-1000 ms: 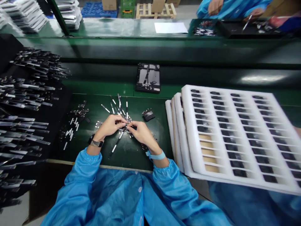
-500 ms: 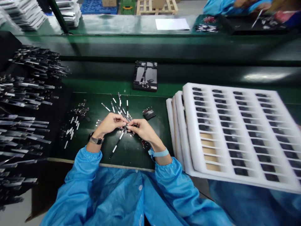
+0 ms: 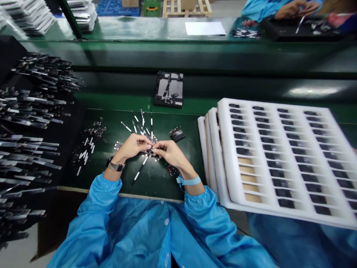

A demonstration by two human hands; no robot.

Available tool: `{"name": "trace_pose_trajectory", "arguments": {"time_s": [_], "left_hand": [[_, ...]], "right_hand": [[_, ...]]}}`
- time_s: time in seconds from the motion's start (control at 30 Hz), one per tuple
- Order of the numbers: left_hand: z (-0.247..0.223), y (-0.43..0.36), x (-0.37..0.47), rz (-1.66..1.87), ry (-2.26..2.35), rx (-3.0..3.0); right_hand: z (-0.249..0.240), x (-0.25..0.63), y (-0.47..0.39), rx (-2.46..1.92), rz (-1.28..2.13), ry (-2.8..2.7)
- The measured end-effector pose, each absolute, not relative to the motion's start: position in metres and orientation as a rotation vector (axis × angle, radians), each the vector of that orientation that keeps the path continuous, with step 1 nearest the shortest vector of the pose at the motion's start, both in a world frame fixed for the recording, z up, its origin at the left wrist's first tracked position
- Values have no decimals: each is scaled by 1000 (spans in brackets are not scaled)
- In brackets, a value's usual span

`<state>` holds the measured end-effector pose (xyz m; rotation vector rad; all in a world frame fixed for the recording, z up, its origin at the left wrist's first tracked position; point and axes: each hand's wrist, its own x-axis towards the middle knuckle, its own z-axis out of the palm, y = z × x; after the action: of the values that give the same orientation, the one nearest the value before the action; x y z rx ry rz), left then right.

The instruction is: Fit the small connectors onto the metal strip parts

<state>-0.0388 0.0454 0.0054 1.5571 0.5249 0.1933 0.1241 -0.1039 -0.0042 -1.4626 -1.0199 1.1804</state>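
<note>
My left hand [image 3: 135, 145] and my right hand [image 3: 166, 150] meet over the green bench, fingertips pinched close together. Between them is a small dark part with a black-and-white strip [image 3: 138, 174] slanting down toward the bench's front edge; its upper end is hidden by my fingers. Both hands are closed on this piece. Beneath and behind them, more thin strips [image 3: 143, 121] fan out from a pile of small metallic parts. A bundle of small dark pieces [image 3: 177, 134] lies right of the strips, and loose white-and-black pieces [image 3: 85, 152] lie to the left.
White foam trays [image 3: 267, 149] holding black parts are stacked at the right. Racks of dark strips [image 3: 28, 149] fill the left side. A black box [image 3: 169, 89] sits at the back of the bench. Across the raised shelf [image 3: 139, 31], another person's hands [image 3: 297, 8] work over a black tray.
The black box has shifted slightly left. Across the shelf, the other person's hands have come further into view. My own hands have barely moved.
</note>
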Motion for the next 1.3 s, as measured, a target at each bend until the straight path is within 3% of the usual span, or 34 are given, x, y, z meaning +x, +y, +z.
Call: {"name": "trace_pose_trajectory", "arguments": {"time_s": [0.4,0.63,0.83,1.3], "left_hand": [[16,44,-41,179,509,1529],[28,54,-52,425,536,1304],[32,59,-54,621,574,1162],[28,60,-50,682,591,1149]], "right_hand": [[5,128,-107,-1433,1209,-1080],[8,161,-126,-1888,722,-1167],[5,175,-136,-2119,916,-1388],[10,155,-138,-2137,1145,-1747]]}}
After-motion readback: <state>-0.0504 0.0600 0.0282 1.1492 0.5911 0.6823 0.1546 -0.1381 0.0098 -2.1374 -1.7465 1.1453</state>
